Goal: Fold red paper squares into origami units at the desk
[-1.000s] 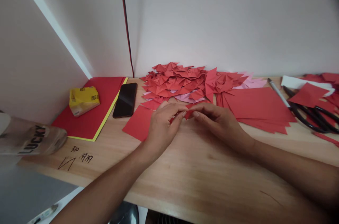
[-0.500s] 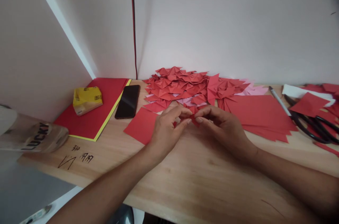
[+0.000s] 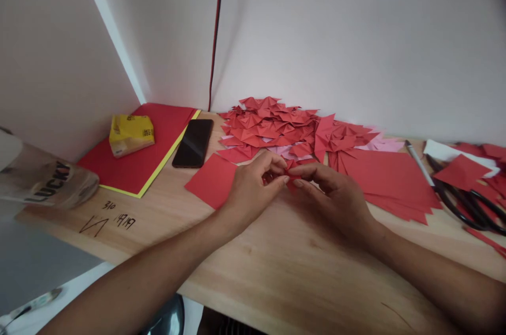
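Note:
My left hand (image 3: 253, 190) and my right hand (image 3: 334, 195) meet over the wooden table (image 3: 276, 266), fingertips pinched together on a small folded red paper piece (image 3: 291, 169). Most of that piece is hidden by my fingers. Just left of my left hand lies a flat red paper square (image 3: 210, 179). Behind my hands a heap of folded red paper pieces (image 3: 272, 124) is piled against the wall. To the right of my right hand lies a stack of red paper sheets (image 3: 391, 179).
A black phone (image 3: 193, 142) lies by a red folder with a yellow edge (image 3: 144, 158), which carries a yellow tissue pack (image 3: 131, 134). A pen (image 3: 417, 162) and black scissors (image 3: 466, 200) are at the right. A clear bottle (image 3: 43, 184) lies at the left edge.
Both hands stay pinched on the small red piece with slight finger movement. The camera view has shifted a little, so everything sits slightly further right.

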A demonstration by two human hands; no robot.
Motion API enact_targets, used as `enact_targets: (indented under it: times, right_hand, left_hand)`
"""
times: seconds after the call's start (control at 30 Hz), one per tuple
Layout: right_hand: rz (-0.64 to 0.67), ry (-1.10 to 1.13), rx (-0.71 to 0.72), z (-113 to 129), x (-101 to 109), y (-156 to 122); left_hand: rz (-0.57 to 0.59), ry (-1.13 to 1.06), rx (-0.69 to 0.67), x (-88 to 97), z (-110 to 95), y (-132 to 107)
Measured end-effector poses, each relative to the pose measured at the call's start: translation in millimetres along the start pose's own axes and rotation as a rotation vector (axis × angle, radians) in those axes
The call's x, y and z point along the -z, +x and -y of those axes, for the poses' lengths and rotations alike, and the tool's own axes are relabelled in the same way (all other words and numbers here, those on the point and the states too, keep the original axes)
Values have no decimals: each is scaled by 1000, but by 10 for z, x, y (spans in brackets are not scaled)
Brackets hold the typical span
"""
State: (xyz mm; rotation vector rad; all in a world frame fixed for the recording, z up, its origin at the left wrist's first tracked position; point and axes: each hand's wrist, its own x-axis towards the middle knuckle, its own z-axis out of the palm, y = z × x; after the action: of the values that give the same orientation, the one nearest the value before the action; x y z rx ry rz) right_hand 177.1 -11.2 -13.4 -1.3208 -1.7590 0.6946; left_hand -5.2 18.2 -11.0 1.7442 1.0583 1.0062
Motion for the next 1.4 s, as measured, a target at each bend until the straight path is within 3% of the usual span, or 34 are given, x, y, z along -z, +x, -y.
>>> enact_targets:
  times: [0.37,0.57,0.83,1.0,1.17,1.4]
  right_hand:
    - [-21,0,-1,-44,-1,15]
    - [33,67,-72,-70,-16,14]
    - [5,-87,43,-43,15,28]
    - [36,-54,12,-49,32,52]
    - [-26,-24,87,-79,27,83]
    - [5,6,57,-58,-5,60]
  left_hand:
    - [39,-272,90,-22,87,62]
    - [22,-243,59,-4,64,65]
    - [58,-207,29,11,76,66]
    - [85,-140,-22,25,61,48]
    - [106,-73,-61,41,11,34]
    - [76,-47,-83,25,-22,-3]
